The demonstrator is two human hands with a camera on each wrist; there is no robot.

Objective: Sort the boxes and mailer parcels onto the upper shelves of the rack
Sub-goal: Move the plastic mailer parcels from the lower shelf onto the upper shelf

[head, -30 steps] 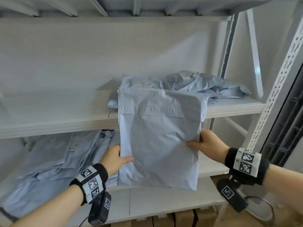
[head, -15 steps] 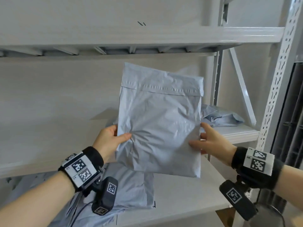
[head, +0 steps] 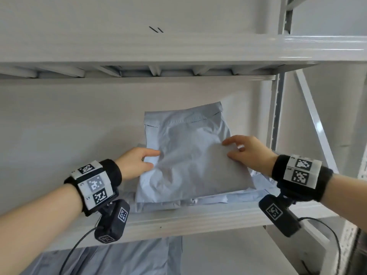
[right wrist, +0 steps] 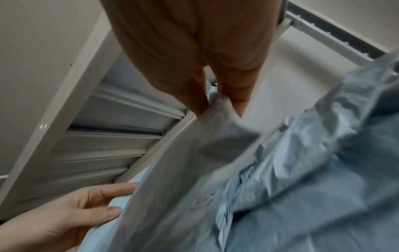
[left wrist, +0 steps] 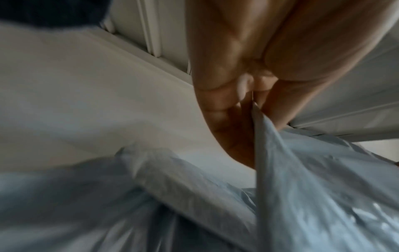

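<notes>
One grey mailer (head: 190,161) was in my two hands, lying tilted on the pile (head: 200,201) of other mailers on the shelf (head: 178,221), its flap end toward the wall. My left hand (head: 137,162) pinched its left edge, thumb on top and fingers underneath; the left wrist view showed that edge caught between thumb and fingers (left wrist: 226,102). My right hand (head: 248,151) gripped the right edge, thumb pressing the top face, fingers curled at the side; the right wrist view showed a pulled-up corner pinched between the fingertips (right wrist: 198,95).

The mailer was thin plastic film, matte, pale blue-grey, rectangular, softly bulged and creased all over, with a folded flap and a seam line across its far end. How many mailers lay under it I couldn't count; at least two crumpled layers showed at the front edge. More of the same grey film lay on the lower shelf (head: 119,261).

Three shelves were in view, all smooth white painted metal with ribbed undersides. One upright (head: 275,124) stood at the right, with a slanted brace (head: 315,124) beside it. Two wristbands (head: 95,185) carried black-and-white square markers, one on each wrist.
</notes>
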